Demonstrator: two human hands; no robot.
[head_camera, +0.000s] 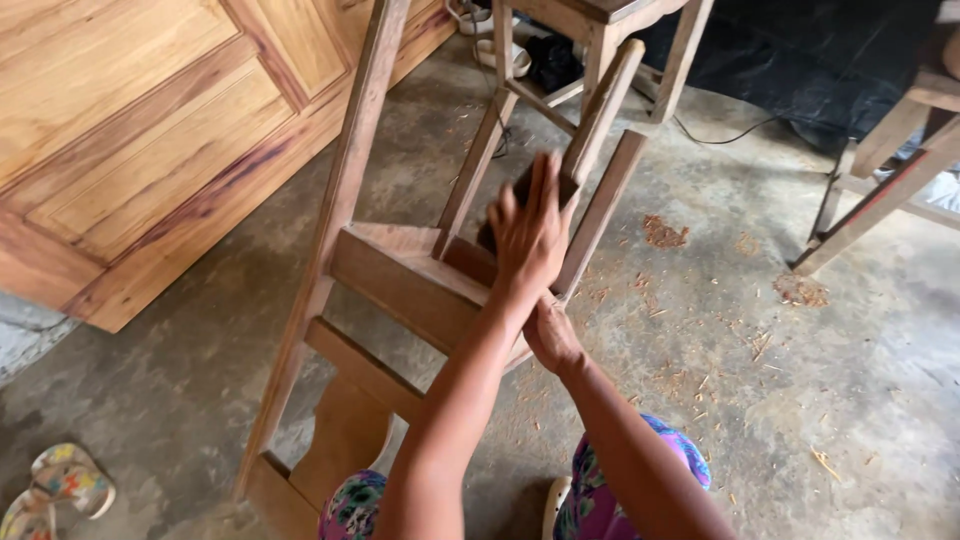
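a person leans over a wooden chair frame (400, 290) tipped on its back on a concrete floor (800, 400), both bare arms stretched out ahead. the left hand (530, 235) lies flat with fingers spread and released, pressing a dark block (520, 190), partly hidden under the palm, against the upper edge of the chair's seat rail. the right hand (552, 338) sits lower, its grip clenched on the underside edge of the same rail, fingers mostly out of sight. the chair's long back post runs diagonally from the bottom left toward the top of the view, its legs pointing away from the person. a panelled wooden door (150, 140) lies flat just beside the chair on the left, its edge close to the post. wood shavings (663, 233) scatter across open floor to the right, where the widest free room lies before another wooden frame (880, 190) at the far right edge. patterned sandals (60, 485) rest at the bottom left corner.
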